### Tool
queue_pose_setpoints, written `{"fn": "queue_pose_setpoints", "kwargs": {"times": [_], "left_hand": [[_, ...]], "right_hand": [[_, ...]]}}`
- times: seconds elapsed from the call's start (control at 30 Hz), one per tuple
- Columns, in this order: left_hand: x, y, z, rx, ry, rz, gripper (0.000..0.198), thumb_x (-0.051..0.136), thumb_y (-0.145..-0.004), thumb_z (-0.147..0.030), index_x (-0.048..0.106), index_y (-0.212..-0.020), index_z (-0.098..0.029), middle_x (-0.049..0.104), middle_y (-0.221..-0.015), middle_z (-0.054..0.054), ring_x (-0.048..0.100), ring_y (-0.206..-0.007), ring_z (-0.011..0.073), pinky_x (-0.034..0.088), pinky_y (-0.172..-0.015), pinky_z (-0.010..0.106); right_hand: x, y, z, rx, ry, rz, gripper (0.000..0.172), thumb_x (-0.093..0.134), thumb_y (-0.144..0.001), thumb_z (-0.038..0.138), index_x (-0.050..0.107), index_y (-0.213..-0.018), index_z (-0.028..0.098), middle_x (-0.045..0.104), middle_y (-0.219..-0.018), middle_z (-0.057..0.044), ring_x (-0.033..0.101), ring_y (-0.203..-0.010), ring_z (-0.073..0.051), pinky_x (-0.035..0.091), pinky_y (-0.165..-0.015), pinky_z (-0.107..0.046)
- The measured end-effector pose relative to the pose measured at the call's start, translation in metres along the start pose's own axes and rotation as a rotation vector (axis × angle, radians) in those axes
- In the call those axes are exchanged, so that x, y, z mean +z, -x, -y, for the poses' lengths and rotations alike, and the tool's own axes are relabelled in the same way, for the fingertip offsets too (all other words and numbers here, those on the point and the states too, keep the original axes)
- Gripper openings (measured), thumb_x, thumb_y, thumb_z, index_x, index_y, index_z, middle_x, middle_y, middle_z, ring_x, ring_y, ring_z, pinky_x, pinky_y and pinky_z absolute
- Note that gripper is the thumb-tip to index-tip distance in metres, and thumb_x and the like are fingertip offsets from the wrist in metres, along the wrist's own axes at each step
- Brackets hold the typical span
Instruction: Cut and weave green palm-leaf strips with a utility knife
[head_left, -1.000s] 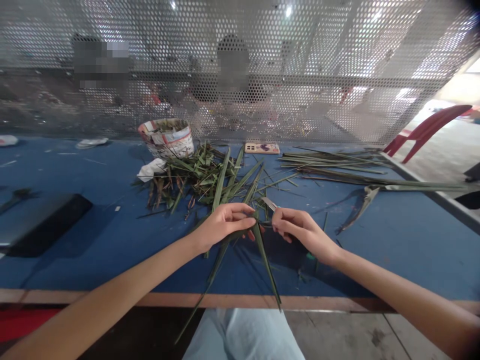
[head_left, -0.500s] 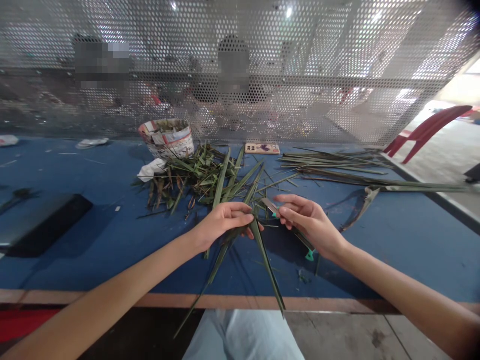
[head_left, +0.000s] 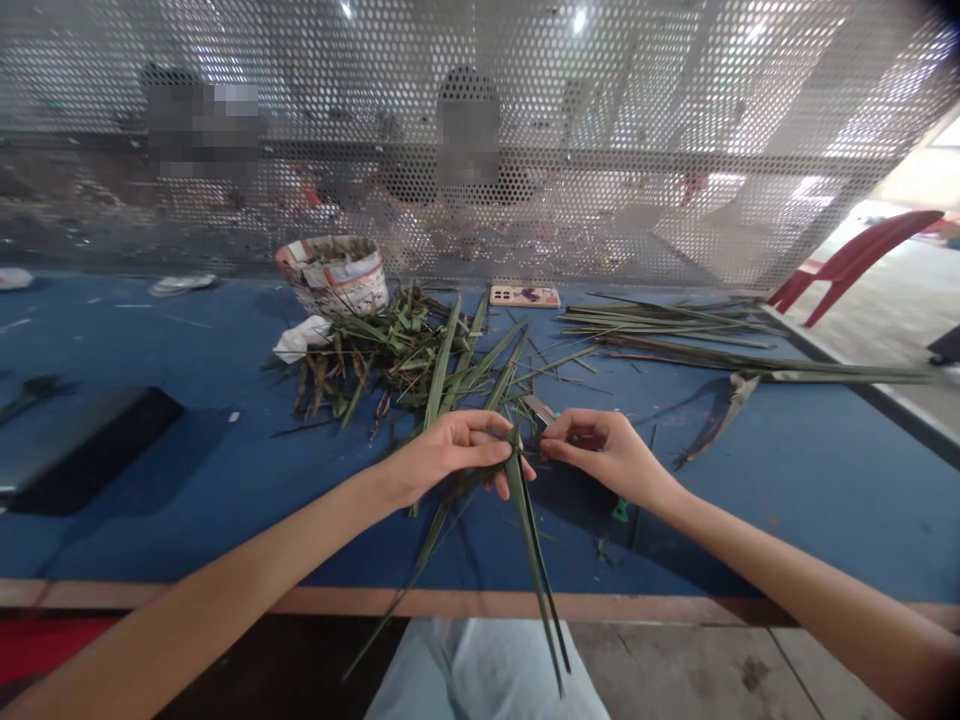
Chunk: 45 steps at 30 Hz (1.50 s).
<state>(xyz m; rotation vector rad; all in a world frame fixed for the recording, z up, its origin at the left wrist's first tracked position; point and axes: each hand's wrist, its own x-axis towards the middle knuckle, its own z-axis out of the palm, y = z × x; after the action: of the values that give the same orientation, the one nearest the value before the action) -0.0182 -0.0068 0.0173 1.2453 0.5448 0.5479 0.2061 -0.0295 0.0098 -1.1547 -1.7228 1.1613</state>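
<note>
My left hand is closed on a bunch of long green leaf strips whose tips hang down past the table's front edge. My right hand pinches a small knife with a green handle end, its blade held right beside the top of the leaf strips. Both hands hover above the blue table, close together, fingertips almost touching.
A heap of cut leaf scraps lies behind my hands, beside a paper-wrapped bowl. Long leaf stalks lie at the right, a phone at the back, a black flat object at left. A perforated metal screen backs the table, with people behind it.
My right hand lifted with the knife, then came back in toward the left hand. The leaf strips in my left hand now hang lower and more split apart.
</note>
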Motion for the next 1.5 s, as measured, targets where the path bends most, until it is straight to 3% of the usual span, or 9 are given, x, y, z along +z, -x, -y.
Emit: {"fn": "queue_pose_setpoints", "kwargs": {"times": [0.47,0.63,0.73,0.87,1.1,1.23,1.4,1.5], "left_hand": [[0.000,-0.001,-0.001,-0.019,0.057,-0.017,0.018,0.065,-0.082,-0.027,0.058,-0.092,-0.013,0.073,-0.088,0.013,0.067,-0.062,0.0151,0.051,-0.060,0.026],[0.000,0.000,-0.001,-0.110,0.033,0.032,0.020,0.066,-0.081,-0.026,0.060,-0.091,-0.011,0.074,-0.082,0.015,0.068,-0.062,0.0158,0.050,-0.058,0.024],[0.000,0.000,0.000,-0.153,0.026,0.043,0.019,0.067,-0.080,-0.026,0.060,-0.088,-0.011,0.074,-0.082,0.015,0.068,-0.061,0.0155,0.049,-0.057,0.024],[0.000,0.001,0.000,-0.172,0.015,0.039,0.019,0.069,-0.078,-0.026,0.060,-0.087,-0.011,0.074,-0.080,0.014,0.068,-0.060,0.0159,0.049,-0.056,0.024],[0.004,0.003,0.000,-0.232,-0.108,0.082,0.021,0.070,-0.077,-0.026,0.062,-0.089,-0.011,0.074,-0.079,0.012,0.067,-0.058,0.0161,0.051,-0.058,0.026],[0.005,0.002,0.002,-0.220,-0.140,0.024,0.022,0.071,-0.076,-0.028,0.060,-0.086,-0.012,0.074,-0.078,0.012,0.067,-0.057,0.0161,0.051,-0.058,0.026],[0.006,0.000,0.007,-0.182,-0.180,-0.089,0.023,0.071,-0.075,-0.030,0.060,-0.085,-0.011,0.073,-0.076,0.011,0.067,-0.058,0.0162,0.052,-0.059,0.027],[0.008,-0.002,0.009,-0.150,-0.219,-0.172,0.025,0.071,-0.075,-0.031,0.060,-0.086,-0.011,0.073,-0.072,0.009,0.066,-0.059,0.0155,0.053,-0.060,0.026]], "right_hand": [[0.001,0.001,-0.002,-0.049,-0.002,0.014,0.023,0.064,-0.080,0.038,0.064,-0.075,0.016,0.066,-0.074,-0.002,0.060,-0.068,-0.013,0.047,-0.060,-0.024],[0.003,0.003,0.000,-0.083,-0.005,-0.032,0.022,0.065,-0.080,0.038,0.066,-0.077,0.016,0.068,-0.079,-0.004,0.061,-0.072,-0.015,0.049,-0.063,-0.025],[0.002,0.004,0.002,-0.076,-0.045,-0.047,0.026,0.068,-0.078,0.040,0.068,-0.089,0.017,0.068,-0.079,-0.004,0.062,-0.070,-0.014,0.049,-0.059,-0.025],[0.001,0.005,0.003,-0.052,-0.103,0.027,0.039,0.069,-0.077,0.041,0.068,-0.107,0.017,0.068,-0.077,-0.004,0.061,-0.067,-0.014,0.049,-0.056,-0.024],[0.003,0.007,0.002,-0.088,-0.056,0.073,0.023,0.066,-0.081,0.039,0.072,-0.091,0.018,0.069,-0.074,-0.003,0.062,-0.068,-0.014,0.048,-0.058,-0.024],[0.003,0.006,0.004,-0.183,0.025,-0.062,0.017,0.068,-0.080,0.036,0.073,-0.083,0.020,0.069,-0.086,-0.006,0.064,-0.081,-0.018,0.051,-0.067,-0.028],[0.003,0.009,0.009,-0.205,0.078,-0.199,0.016,0.065,-0.082,0.034,0.071,-0.081,0.020,0.069,-0.083,-0.005,0.063,-0.078,-0.018,0.052,-0.068,-0.029],[0.007,0.015,0.010,-0.296,0.203,-0.185,0.013,0.061,-0.086,0.030,0.069,-0.086,0.020,0.070,-0.085,-0.005,0.065,-0.079,-0.018,0.053,-0.072,-0.030]]}}
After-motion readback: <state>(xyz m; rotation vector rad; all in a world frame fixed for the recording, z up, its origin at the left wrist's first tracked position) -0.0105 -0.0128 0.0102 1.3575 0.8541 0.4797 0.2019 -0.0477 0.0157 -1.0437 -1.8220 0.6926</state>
